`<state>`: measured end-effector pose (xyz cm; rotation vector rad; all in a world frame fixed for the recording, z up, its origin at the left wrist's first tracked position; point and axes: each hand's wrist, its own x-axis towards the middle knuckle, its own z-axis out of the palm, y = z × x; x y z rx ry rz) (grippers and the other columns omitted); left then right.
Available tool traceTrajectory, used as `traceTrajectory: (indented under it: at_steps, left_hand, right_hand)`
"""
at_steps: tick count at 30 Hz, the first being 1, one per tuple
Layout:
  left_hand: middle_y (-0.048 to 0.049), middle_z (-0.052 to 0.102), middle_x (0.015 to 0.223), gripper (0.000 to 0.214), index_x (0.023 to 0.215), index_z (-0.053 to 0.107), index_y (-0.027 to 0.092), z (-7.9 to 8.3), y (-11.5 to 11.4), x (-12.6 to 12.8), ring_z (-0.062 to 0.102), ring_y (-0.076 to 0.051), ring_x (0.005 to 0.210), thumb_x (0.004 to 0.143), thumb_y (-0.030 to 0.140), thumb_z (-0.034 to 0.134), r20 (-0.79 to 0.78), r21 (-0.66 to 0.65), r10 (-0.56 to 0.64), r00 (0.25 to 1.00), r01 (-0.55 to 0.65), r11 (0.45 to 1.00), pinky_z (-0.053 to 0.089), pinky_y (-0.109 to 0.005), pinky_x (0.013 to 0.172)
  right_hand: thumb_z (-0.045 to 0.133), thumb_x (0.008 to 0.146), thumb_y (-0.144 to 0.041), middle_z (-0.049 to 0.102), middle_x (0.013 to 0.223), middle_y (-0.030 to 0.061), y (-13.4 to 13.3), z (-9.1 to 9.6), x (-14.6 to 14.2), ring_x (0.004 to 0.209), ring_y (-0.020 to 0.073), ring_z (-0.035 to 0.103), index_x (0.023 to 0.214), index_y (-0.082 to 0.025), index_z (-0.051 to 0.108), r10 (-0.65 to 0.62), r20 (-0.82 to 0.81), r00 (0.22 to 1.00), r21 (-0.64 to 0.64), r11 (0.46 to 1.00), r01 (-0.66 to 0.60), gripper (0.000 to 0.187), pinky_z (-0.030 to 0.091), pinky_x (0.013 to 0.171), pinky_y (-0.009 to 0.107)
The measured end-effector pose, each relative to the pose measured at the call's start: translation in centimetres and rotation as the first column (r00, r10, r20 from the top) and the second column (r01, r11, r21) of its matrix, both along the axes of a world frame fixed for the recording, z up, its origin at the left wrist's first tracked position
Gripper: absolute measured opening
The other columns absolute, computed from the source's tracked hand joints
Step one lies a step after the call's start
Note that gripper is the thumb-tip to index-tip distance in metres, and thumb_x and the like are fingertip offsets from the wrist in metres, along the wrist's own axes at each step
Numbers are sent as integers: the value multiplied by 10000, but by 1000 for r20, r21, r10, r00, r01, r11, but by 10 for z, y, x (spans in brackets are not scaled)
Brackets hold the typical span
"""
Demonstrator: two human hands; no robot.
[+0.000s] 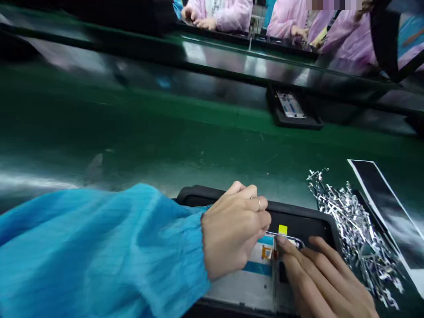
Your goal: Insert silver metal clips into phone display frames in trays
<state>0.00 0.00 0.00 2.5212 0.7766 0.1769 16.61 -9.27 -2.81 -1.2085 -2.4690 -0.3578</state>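
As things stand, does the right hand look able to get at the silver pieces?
Probably yes: the silver pieces lie mostly uncovered beside the black tray, and nothing visible blocks the right hand.

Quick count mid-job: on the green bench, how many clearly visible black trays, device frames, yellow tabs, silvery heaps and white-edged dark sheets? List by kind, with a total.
Black trays: 2 (near tray, far tray)
Device frames: 2 (near frame, far frame)
Yellow tab: 1
Heap of silvery pieces: 1
White-edged dark sheet: 1
Total: 7
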Motion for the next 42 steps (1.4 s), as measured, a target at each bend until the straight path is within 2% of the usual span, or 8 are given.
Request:
traceTrajectory:
  at_steps: [12,18,23,26,31,33,38,42]
  left_hand:
    - [24,526,582,138,538,486,133,13,15,14,391,-136,656,627,78,575,-191,-61,-71,979,60,996,215,-282,541]
    - [12,537,605,107,568,509,138,10,15,11,398,-143,661,644,125,583,-163,-12,-81,983,80,997,234,-288,553]
    - [22,552,639,107,586,535,142,9,16,6,415,-139,692,681,137,585,-89,-71,-78,993,72,995,266,-283,594]
    - [36,550,690,81,639,559,169,14,19,-5,431,-130,708,715,193,574,-49,-85,-72,996,68,994,291,-267,618]
    - [-31,514,812,134,800,553,164,16,26,-40,423,-193,766,746,278,509,-223,254,65,973,-6,967,319,-320,653]
    - [-36,499,782,124,775,540,160,11,26,-54,423,-195,735,769,252,457,-302,303,108,947,-12,953,325,-328,641]
    - [-48,483,834,209,798,500,144,-4,22,-67,434,-180,736,822,135,292,-288,230,175,942,-109,967,347,-311,647]
    - [-31,497,791,233,875,457,152,-1,22,-76,468,-167,710,853,213,233,-132,89,183,974,-173,981,354,-282,632]
  right_hand:
    - [357,803,-101,593,966,30,3,3,6,699,135,579,847,-160,581,88,176,980,42,994,-97,236,427,722,310]
    - [319,808,-118,559,1030,25,8,7,0,701,154,578,914,-174,564,124,269,955,20,991,-134,272,438,671,322]
    - [314,813,-110,568,1013,28,12,8,-4,727,160,582,925,-160,557,135,290,948,16,989,-146,271,449,664,330]
    - [327,804,-94,584,985,37,11,12,-7,718,139,584,923,-141,558,125,304,945,36,989,-142,265,462,661,298]
    - [354,798,-110,596,956,52,6,15,-14,722,125,585,941,-113,553,99,340,935,36,992,-118,245,482,661,264]
    - [353,798,-115,594,962,54,6,14,-16,740,127,584,954,-113,547,94,350,932,39,993,-115,248,483,671,268]
    - [335,796,-105,549,1042,84,4,9,-5,831,153,566,1010,-71,508,73,307,949,44,995,-91,278,463,723,319]
    - [405,790,-147,530,1074,104,-12,-2,36,898,163,540,1110,-92,436,0,149,989,9,1000,-1,326,449,706,301]
